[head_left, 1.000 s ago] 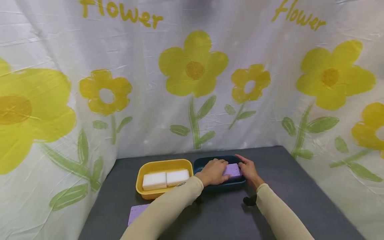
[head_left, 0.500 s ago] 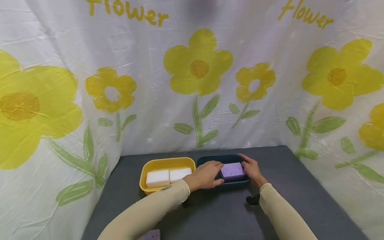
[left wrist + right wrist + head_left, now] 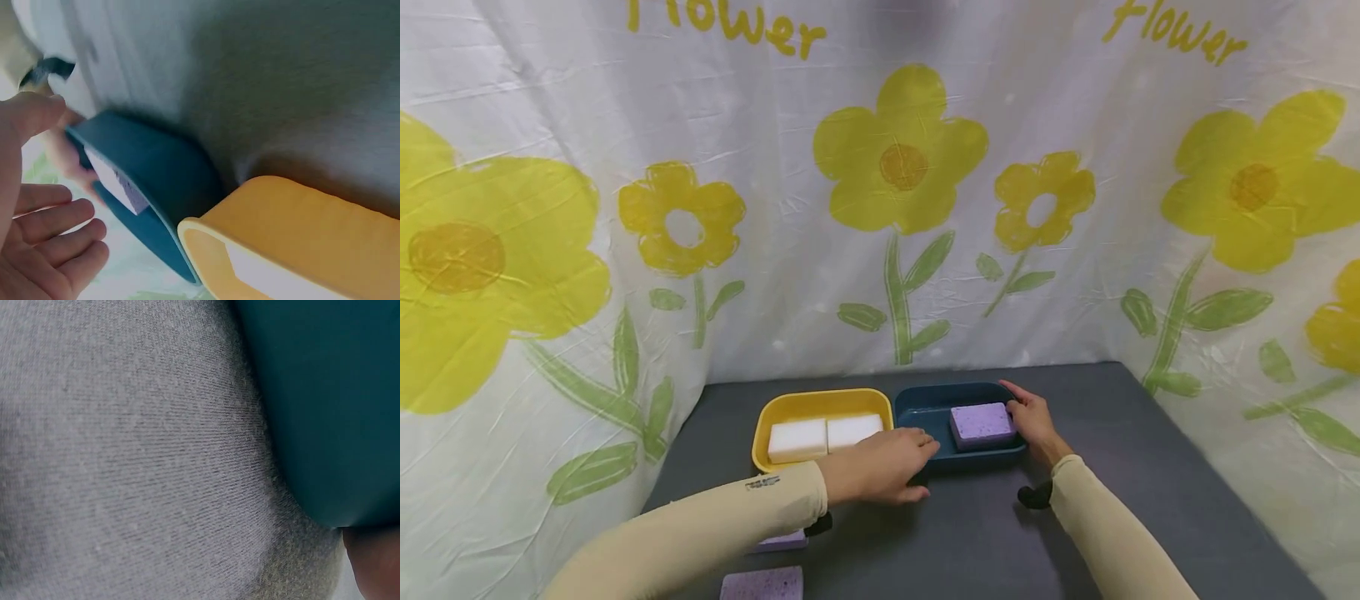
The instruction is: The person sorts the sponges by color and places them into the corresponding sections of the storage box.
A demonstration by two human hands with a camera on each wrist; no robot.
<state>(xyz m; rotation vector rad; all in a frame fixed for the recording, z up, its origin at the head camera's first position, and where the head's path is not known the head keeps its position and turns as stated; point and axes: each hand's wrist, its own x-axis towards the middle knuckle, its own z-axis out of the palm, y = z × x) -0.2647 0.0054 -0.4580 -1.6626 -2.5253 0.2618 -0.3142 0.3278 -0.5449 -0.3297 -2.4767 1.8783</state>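
We see one purple, speckled, rectangular sponge (image 3: pixel 982 423) inside the dark teal, rounded plastic box (image 3: pixel 970 461). At the box's right end, the right hand (image 3: pixel 1036 425) grips the rim; near its front left corner, the left hand (image 3: pixel 883 467) hovers, fingers relaxed, thumb apart

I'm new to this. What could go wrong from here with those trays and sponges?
The left sleeve partly hides a loose purple sponge and might brush it aside. The right hand holds the dark blue tray; a tug could slide the sponge inside. The yellow tray sits right beside it, so a bump might nudge both.
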